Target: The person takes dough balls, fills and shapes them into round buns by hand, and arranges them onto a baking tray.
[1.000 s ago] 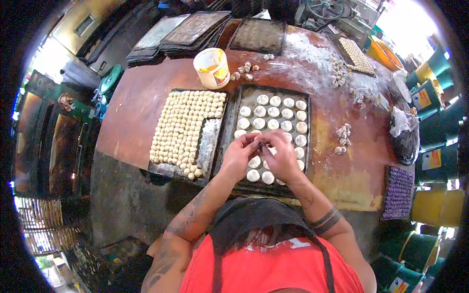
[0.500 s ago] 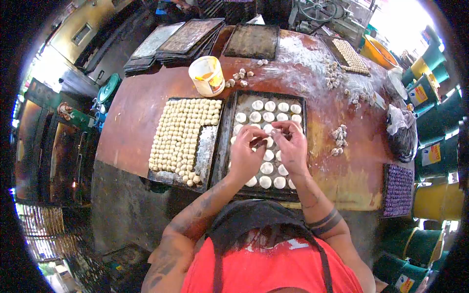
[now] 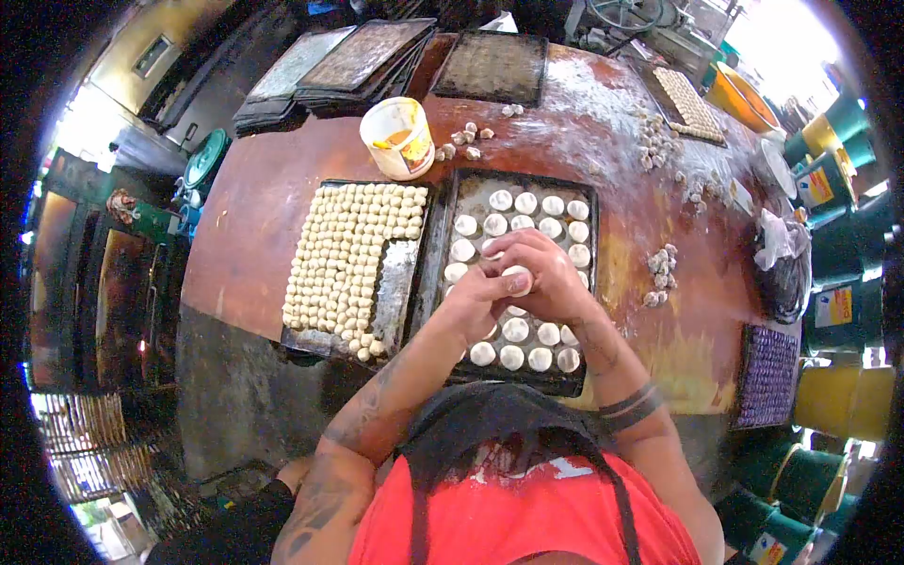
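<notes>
Over the right-hand dark tray (image 3: 592, 282), my left hand (image 3: 478, 299) and my right hand (image 3: 546, 275) meet. Between them they hold a round white dough piece (image 3: 515, 281), the left thumb pressed on it and the right fingers curled round it. Rows of flat white dough rounds (image 3: 515, 330) lie on this tray, some hidden beneath my hands. Just to the left, a second tray (image 3: 398, 282) is covered with small pale dough balls (image 3: 339, 254), its metal bare along the right side.
Beyond the trays stands a white bucket (image 3: 399, 141) with orange smears. Stacked flat trays (image 3: 363, 66) and a lone tray (image 3: 492, 68) lie at the back. Floury lumps (image 3: 661, 268) sit on the right, near a plastic bag (image 3: 780, 247) and a tray of purple pieces (image 3: 765, 377).
My hands have come together around the dough piece, the right fingers folding over the left. The camera view has shifted slightly. Something dark now shows at the lower left beside my arm.
</notes>
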`<state>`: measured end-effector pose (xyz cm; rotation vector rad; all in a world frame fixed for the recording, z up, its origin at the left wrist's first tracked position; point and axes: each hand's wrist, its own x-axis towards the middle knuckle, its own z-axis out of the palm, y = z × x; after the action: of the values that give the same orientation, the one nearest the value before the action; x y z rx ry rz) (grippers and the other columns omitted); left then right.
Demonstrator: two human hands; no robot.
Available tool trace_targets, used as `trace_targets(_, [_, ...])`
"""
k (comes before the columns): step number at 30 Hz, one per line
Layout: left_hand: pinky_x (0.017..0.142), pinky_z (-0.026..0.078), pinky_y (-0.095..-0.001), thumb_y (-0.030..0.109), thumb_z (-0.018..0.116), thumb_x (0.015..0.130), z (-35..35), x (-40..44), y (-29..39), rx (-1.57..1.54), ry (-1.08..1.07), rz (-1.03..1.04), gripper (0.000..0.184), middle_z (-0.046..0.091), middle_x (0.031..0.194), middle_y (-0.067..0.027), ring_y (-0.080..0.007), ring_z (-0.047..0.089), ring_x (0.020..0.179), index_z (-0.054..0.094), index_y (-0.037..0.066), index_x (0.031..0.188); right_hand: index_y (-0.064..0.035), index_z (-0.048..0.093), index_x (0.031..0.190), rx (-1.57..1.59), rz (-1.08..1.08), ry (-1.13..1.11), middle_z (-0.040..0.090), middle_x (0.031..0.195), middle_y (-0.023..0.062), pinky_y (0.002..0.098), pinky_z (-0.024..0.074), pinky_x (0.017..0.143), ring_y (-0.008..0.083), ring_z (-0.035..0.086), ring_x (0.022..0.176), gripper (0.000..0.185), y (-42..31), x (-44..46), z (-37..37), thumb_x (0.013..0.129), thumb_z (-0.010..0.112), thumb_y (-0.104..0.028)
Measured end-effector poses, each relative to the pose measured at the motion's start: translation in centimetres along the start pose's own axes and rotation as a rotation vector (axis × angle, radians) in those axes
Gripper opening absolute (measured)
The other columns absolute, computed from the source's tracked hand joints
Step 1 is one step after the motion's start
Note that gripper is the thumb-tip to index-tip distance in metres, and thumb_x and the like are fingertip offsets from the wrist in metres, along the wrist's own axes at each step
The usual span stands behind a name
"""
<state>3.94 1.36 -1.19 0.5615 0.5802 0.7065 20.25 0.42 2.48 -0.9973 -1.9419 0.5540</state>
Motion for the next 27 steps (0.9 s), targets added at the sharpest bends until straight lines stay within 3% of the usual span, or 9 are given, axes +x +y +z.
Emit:
trace_targets(2, [0.093,0.053,-0.0352,0.026,0.076,0.086,-2.2,0.6,-1.4,0.012,-0.062,-0.015,0.049,0.066,0.117,-0.0082,-0.0213,0.065,0.106,0.059,0.001,0.125,-0.0049,0.057,0.092,0.147,0.278,0.13,0.064,0.111,0.012,0.0398,0.0524,0.085,0.0271,0.063,0.1,0.03,0.9,-1.1,1.7,0.072,0.079,-0.006])
trace_targets(6, [0.076,0.053,-0.0286,0.011,0.076,0.087,-1.9,1.0,0.1,-0.057,0.253,0.003,0.028,0.069,0.103,-0.0076,-0.0161,0.066,0.085,0.066,0.001,0.11,-0.0033,0.055,0.117,0.246,0.513,0.189,0.06,0.116,0.011,0.0345,0.0528,0.087,0.0198,0.06,0.102,0.047,1.3,-2.2,4.8,0.077,0.079,-0.005])
trace_targets(7, [0.077,0.053,-0.0284,0.011,0.074,0.088,-2.1,1.2,0.4,0.176,0.361,0.098,0.028,0.069,0.102,-0.008,-0.0153,0.066,0.085,0.065,0.0,0.112,-0.0017,0.048,0.131,0.358,0.643,0.122,0.056,0.121,0.0103,0.0317,0.0527,0.088,0.0157,0.059,0.105,0.06,2.9,-3.0,5.8,0.081,0.079,-0.007])
trace_targets(10, [0.08,0.053,-0.0265,0.008,0.067,0.093,-2.8,1.5,0.4,0.793,0.512,0.348,0.028,0.071,0.097,-0.009,-0.0098,0.065,0.087,0.064,-0.003,0.117,0.0002,0.068,0.114,0.343,0.852,0.176,0.072,0.105,0.0167,0.0363,0.0535,0.087,0.0251,0.069,0.098,0.041,4.8,-1.5,5.9,0.085,0.075,-0.027])
trace_targets(13, [0.095,0.049,-0.0354,0.011,0.069,0.088,-3.7,1.9,1.1,1.053,0.519,0.223,0.051,0.066,0.116,-0.0198,-0.0255,0.064,0.109,0.053,-0.004,0.134,0.0002,0.072,0.104,0.166,0.819,0.14,0.073,0.089,0.0092,0.0309,0.0525,0.075,0.0147,0.067,0.083,0.023,8.6,1.0,7.0,0.091,0.068,-0.018])
trace_targets(17, [0.108,0.04,-0.0407,0.013,0.069,0.085,-4.9,1.2,1.3,1.287,0.572,0.361,0.07,0.053,0.134,-0.0256,-0.0361,0.053,0.127,0.037,-0.005,0.144,-0.0032,0.07,0.107,-0.151,0.564,0.238,0.072,0.087,0.0151,0.0386,0.0536,0.076,0.0276,0.069,0.079,0.024,16.7,6.4,9.1,0.087,0.064,-0.013])
trace_targets(19, [0.111,0.037,-0.0416,0.013,0.069,0.085,-6.2,0.0,1.3,1.408,0.545,0.418,0.075,0.049,0.139,-0.0263,-0.0375,0.05,0.129,0.031,-0.006,0.147,-0.0067,0.072,0.106,-0.27,0.672,0.001,0.07,0.101,0.0137,0.044,0.0508,0.088,0.0317,0.065,0.098,0.023,17.1,9.1,8.8,0.086,0.065,-0.016])
trace_targets(25, [0.1,0.047,-0.0371,0.011,0.066,0.088,-10.8,-8.0,1.9,1.158,0.626,0.142,0.04,0.064,0.122,-0.017,-0.0281,0.061,0.114,0.058,-0.002,0.124,0.0012,0.053,0.135,-0.533,0.379,-0.06,0.038,0.152,0.0224,0.0514,0.0293,0.115,0.0438,0.033,0.14,0.058,15.6,7.8,10.7,0.089,0.065,-0.03])
trace_targets(27, [0.093,0.05,-0.035,0.011,0.066,0.089,-12.0,-9.3,0.4,1.032,0.657,0.03,0.033,0.067,0.116,-0.0137,-0.024,0.064,0.106,0.061,-0.002,0.119,0.0098,0.041,0.14,-0.653,0.265,-0.219,0.034,0.154,0.0257,0.0501,0.0272,0.118,0.0425,0.033,0.141,0.072,14.4,6.0,11.9,0.093,0.059,-0.041])
